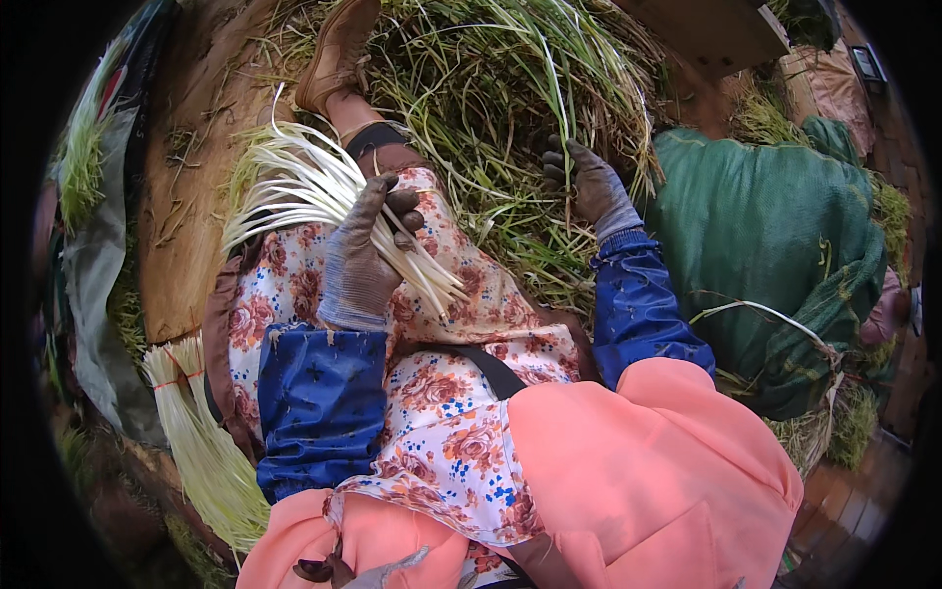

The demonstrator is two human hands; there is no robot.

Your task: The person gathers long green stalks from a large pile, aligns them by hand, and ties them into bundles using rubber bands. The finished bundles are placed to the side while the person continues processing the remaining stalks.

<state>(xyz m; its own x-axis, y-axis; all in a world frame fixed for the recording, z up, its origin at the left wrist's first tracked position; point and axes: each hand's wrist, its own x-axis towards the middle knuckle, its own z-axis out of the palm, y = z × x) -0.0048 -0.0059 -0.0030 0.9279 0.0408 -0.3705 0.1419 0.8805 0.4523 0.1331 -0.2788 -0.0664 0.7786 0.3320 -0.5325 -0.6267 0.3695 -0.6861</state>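
Observation:
My left hand [368, 247], in a dirty grey work glove, is closed around a bunch of long white plant stems [309, 177]. The stems fan out to the upper left, and their other ends stick out over my floral apron [471, 442]. At the edge of the heap, my right hand [592, 177], gloved too, pinches a green-and-white leafy stalk [557, 92] between thumb and fingers. Part of its grip is hidden. Behind that hand lies the large heap of loose green and withered leaves [471, 96].
On my right stands a bulging green mesh sack [758, 258] with a loose white stem [773, 309] against it. To my left, pale stems tied with red bands [195, 420] lie near a brown board [176, 243]. A cardboard box [706, 33] is at the upper right.

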